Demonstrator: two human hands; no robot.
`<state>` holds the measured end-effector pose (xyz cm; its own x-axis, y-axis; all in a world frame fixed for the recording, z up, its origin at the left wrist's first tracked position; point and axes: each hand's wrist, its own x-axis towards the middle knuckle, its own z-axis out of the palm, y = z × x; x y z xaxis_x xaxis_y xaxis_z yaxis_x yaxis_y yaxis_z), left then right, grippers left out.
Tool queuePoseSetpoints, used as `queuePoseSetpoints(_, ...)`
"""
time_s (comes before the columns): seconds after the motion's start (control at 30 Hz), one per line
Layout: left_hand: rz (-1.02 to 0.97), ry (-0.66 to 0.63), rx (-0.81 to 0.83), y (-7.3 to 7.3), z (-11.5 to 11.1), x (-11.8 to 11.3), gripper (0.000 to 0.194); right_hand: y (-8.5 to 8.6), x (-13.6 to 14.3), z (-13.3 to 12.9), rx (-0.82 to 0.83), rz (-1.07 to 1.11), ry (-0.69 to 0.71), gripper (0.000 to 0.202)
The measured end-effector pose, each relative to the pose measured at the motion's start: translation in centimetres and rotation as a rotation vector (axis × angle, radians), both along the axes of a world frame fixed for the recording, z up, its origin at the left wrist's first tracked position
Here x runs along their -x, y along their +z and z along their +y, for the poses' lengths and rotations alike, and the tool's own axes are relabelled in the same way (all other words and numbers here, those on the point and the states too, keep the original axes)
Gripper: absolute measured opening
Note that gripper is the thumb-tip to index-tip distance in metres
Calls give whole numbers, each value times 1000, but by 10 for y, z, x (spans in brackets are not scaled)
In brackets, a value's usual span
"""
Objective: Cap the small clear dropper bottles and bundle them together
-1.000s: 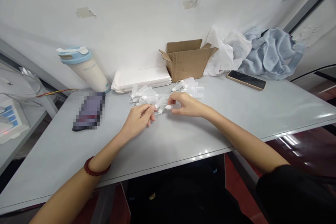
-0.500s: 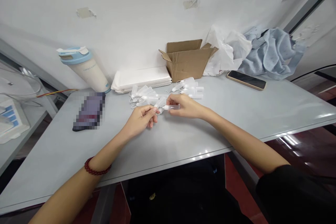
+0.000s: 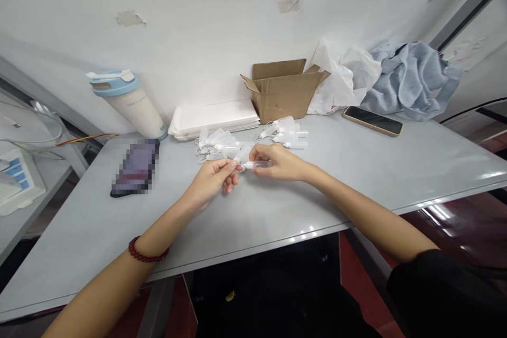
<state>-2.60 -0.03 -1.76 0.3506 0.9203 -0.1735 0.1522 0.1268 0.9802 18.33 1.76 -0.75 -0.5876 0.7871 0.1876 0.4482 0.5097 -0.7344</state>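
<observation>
My right hand (image 3: 273, 161) is closed around a small clear plastic bottle (image 3: 262, 164), held sideways with its white cap towards the left. Against the capped end, the thumb and forefinger of my left hand (image 3: 219, 175) are pinched together; what lies between them is too small to make out. Just behind the fingers is a pile of similar translucent bottles (image 3: 222, 143), some with thin curved tips. A second group of such bottles (image 3: 291, 132) lies behind my right hand, in front of the cardboard box.
Along the wall stand a tumbler (image 3: 137, 108), a stack of white sheets or envelopes (image 3: 214, 118), an open cardboard box (image 3: 283, 97), a white plastic bag (image 3: 343, 74) and a blue cloth (image 3: 414, 82). One phone (image 3: 374, 120) lies right, a blurred dark object (image 3: 137, 167) left.
The bottle in my right hand has shifted very slightly and its capped end sits a little nearer my left fingers. Otherwise both hands stay in place.
</observation>
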Motion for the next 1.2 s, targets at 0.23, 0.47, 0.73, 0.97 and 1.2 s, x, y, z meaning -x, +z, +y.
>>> queuePoseSetpoints(0.23,-43,27,33,1,0,0,29,1,0,0,-4,9,-10,12)
queuePoseSetpoints(0.47,-48,12,46,1,-1,0,27,0,0,0,-17,18,-4,12)
queuePoseSetpoints(0.73,-52,34,30,2,0,0,25,1,0,0,-29,9,-32,12)
queuePoseSetpoints(0.97,-39,16,4,2,-1,0,23,0,0,0,-29,10,-29,12)
queuePoseSetpoints(1.2,-20,22,-20,3,-1,-1,23,1,0,-2,-37,11,-16,11)
